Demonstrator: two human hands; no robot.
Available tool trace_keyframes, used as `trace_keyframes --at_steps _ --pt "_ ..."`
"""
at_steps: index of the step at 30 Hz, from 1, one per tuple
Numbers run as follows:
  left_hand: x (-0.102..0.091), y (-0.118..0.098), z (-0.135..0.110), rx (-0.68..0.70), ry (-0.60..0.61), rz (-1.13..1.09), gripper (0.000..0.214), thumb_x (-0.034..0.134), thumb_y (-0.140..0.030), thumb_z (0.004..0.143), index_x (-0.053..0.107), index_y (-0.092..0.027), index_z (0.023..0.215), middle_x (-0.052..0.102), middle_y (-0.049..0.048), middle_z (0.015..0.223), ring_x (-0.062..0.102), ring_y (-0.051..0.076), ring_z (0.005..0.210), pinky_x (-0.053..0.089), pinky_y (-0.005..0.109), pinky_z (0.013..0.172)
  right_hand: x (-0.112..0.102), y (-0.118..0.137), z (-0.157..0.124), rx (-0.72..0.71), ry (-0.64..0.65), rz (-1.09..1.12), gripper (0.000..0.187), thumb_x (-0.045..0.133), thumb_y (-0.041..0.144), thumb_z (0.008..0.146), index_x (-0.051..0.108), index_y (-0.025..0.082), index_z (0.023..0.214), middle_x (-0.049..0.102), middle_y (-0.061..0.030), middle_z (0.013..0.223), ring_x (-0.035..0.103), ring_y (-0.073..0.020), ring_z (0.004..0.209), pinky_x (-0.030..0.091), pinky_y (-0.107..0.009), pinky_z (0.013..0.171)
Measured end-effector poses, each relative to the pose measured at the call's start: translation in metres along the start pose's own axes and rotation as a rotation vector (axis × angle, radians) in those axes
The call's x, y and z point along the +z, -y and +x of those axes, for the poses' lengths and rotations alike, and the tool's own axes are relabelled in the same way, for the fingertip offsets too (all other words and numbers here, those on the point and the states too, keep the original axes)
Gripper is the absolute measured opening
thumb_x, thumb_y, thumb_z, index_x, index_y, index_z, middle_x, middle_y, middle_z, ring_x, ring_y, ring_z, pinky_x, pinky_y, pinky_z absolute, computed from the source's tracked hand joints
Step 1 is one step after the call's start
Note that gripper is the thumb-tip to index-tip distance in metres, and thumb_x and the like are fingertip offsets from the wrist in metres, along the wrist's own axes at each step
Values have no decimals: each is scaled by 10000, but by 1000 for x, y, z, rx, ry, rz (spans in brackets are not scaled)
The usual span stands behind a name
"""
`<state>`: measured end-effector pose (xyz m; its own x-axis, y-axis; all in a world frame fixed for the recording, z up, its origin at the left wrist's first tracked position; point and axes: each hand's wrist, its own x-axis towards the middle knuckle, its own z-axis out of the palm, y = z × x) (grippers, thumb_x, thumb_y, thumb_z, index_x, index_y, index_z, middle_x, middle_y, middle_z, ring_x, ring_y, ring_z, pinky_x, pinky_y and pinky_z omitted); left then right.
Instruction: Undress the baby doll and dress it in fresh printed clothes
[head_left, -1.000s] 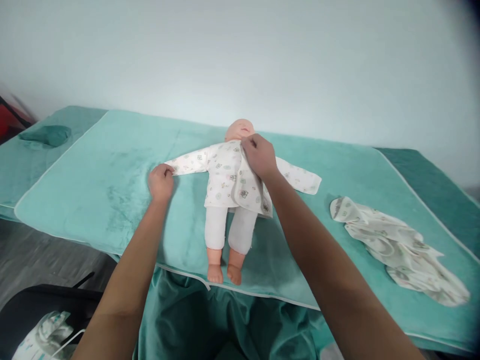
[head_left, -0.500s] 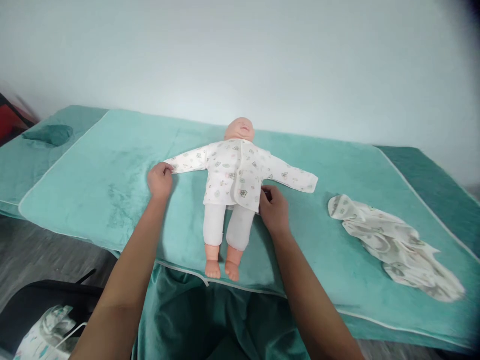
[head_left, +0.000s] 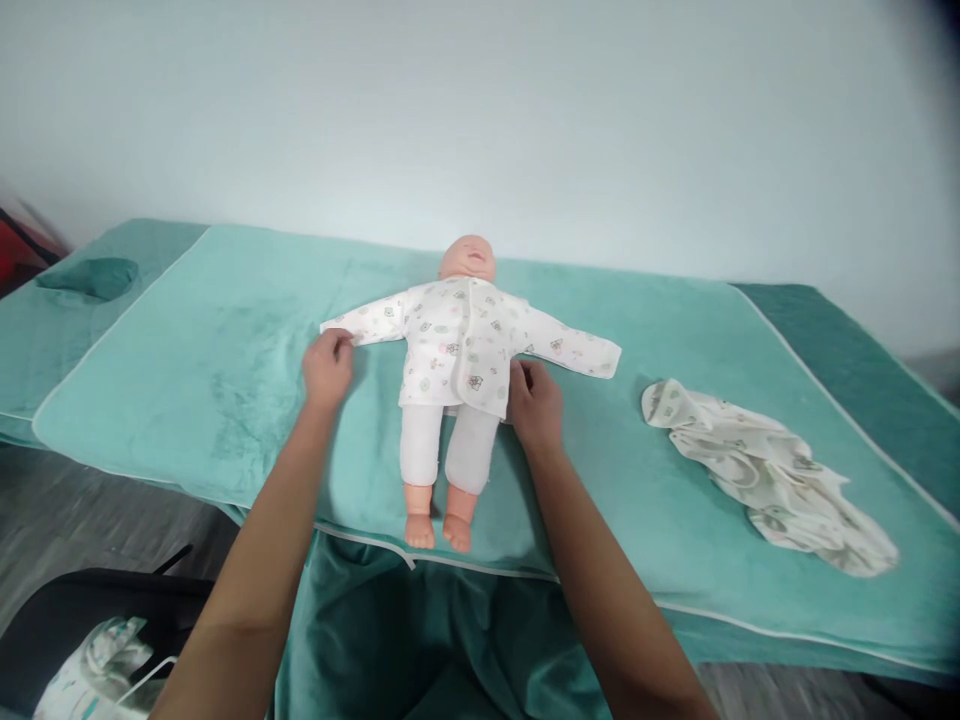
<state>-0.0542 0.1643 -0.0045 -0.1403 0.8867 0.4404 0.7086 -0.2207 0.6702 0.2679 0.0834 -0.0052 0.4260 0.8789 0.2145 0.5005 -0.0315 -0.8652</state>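
A baby doll [head_left: 466, 258] lies on its back on the green bed cover [head_left: 255, 300], feet toward me. It wears a white printed baby jacket [head_left: 439, 345] with both sleeves spread wide; the front flaps overlap. White cloth covers its legs down to the bare feet. My left hand [head_left: 328, 368] is closed on the lower edge of the left-side sleeve, near the cuff. On the other side, my right hand [head_left: 535, 403] has its fingers curled against the jacket's side hem; the fingertips are partly hidden there. No doll hands show at the cuffs.
To the right lies a crumpled white printed garment [head_left: 772, 470]. A black chair [head_left: 90, 590] with a patterned cloth bag [head_left: 97, 670] on it stands at the lower left. Behind the bed rises a white wall [head_left: 480, 120].
My left hand has shifted slightly inward along the sleeve from the cuff end, which now shows. My right hand stays at the jacket's side. The whole view has shifted a little.
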Motion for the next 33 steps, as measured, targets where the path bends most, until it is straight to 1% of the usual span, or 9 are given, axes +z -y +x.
trace_keyframes --at_steps 4,8,13,17,22,24,27,30,33 --pt "17 -35 -29 61 212 -20 390 463 -464 1012 605 -237 728 637 32 700 566 203 684 388 346 691 0 -3 0 -17 85 39 521 432 651 991 696 205 939 731 -73 904 625 -254 853 443 -376 775" --pt "27 -59 -48 36 349 -166 530 396 -572 1019 443 -239 609 528 28 615 467 195 610 320 350 647 -3 -3 -2 -60 130 153 480 478 635 978 680 199 970 725 -60 914 621 -238 862 462 -363 781" --pt "21 -63 -52 -40 254 -301 534 454 -591 997 356 -233 612 432 -6 590 398 166 607 298 332 619 -3 3 -4 -50 97 213 431 532 606 947 673 199 948 711 -58 914 612 -226 864 479 -359 790" --pt "19 -60 -53 -132 100 -328 493 423 -524 1024 339 -225 641 396 -20 614 372 147 624 290 318 606 -1 1 -1 -2 -46 227 358 557 545 926 663 202 935 695 -63 952 611 -218 897 491 -366 843" --pt "21 -58 -51 -188 85 -383 475 494 -482 1006 385 -216 628 415 -27 608 401 140 624 317 307 609 0 -5 3 51 -141 234 301 583 488 895 643 202 963 689 -75 994 628 -220 937 495 -387 904" --pt "23 -57 -46 -213 83 -439 385 530 -466 989 544 -211 699 560 -13 692 507 155 700 399 299 675 1 -5 4 72 -84 253 341 590 530 900 648 202 973 705 -77 982 639 -224 915 502 -394 891" --pt "29 -58 -38 -234 153 -536 309 577 -493 966 727 -226 1007 747 33 1058 651 214 1023 489 326 937 4 -4 6 60 20 301 414 609 595 896 649 208 1039 725 -82 1030 657 -232 956 505 -406 917" --pt "40 -66 -31 -289 294 -708 432 635 -560 932 722 -254 1223 709 59 1347 612 272 1305 455 394 1135 10 -6 14 66 67 364 472 619 620 883 621 210 1116 716 -88 1095 661 -236 1025 499 -421 975" --pt "53 -75 -25 -366 358 -914 522 718 -548 875 680 -267 1313 645 74 1464 572 313 1395 464 457 1173 15 -10 28 69 81 381 509 645 598 859 595 220 1196 693 -82 1170 646 -237 1104 483 -438 1046"
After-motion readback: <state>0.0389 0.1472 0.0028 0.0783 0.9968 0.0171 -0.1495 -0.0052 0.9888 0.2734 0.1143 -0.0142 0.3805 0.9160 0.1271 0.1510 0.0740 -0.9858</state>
